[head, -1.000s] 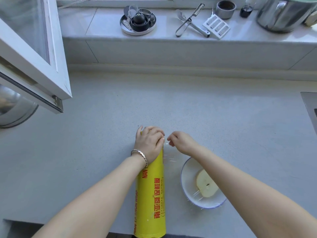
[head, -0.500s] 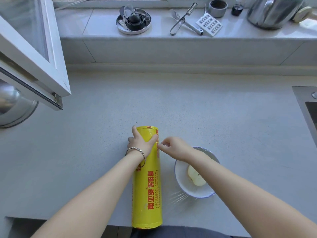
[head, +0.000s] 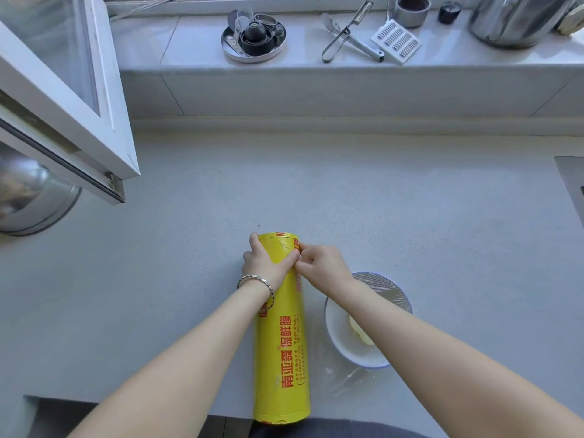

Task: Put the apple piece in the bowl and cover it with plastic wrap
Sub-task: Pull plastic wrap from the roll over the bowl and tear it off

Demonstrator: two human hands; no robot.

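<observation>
A long yellow roll of plastic wrap (head: pixel 281 352) lies on the grey counter, pointing away from me. My left hand (head: pixel 267 263) grips its far end from the left. My right hand (head: pixel 322 263) pinches the film edge against the right side of that end. To the right sits a white bowl (head: pixel 339 339) with a pale apple piece (head: pixel 360 335) inside, partly hidden by my right forearm. Clear film stretches over the bowl's far rim (head: pixel 392 289), and loose film (head: pixel 341 379) lies crumpled on the counter in front of the bowl.
An open white window frame (head: pixel 72 105) juts over the counter at left, above a steel pot (head: pixel 28 197). On the back sill stand a round tin of parts (head: pixel 252 36), tongs (head: pixel 344 36), a white grater (head: pixel 396 41) and a steel kettle (head: pixel 512 17). A sink edge (head: pixel 572 178) shows at right.
The roll's far end, first covered by my left hand, has come into view. My right hand has closed in onto the roll's edge beside the left thumb.
</observation>
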